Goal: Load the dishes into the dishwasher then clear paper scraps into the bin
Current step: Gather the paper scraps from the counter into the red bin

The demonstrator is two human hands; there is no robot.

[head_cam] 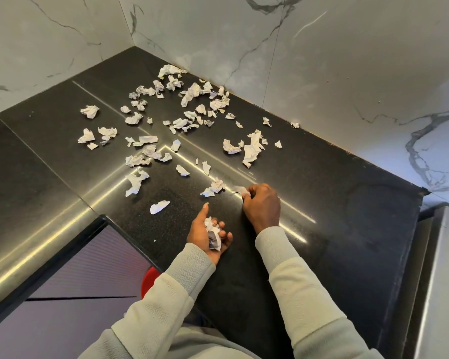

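Several crumpled white paper scraps (pixel 182 123) lie scattered over the black countertop (pixel 335 203), from the corner down toward me. My left hand (pixel 208 235) is palm up near the counter's front, its fingers curled round a small wad of scraps (pixel 213 235). To its right, my right hand (pixel 262 206) rests on the counter with its fingers pinching a scrap (pixel 240 189). One more scrap (pixel 214 187) lies just left of that hand, and another (pixel 159 206) sits left of my left hand.
Marble-patterned walls (pixel 322 73) close the counter on the far and right sides. A grey cabinet front (pixel 88 275) drops below the counter edge at lower left, with a red round thing (pixel 148 281) partly hidden beside my left sleeve. A steel surface (pixel 443 281) adjoins at right.
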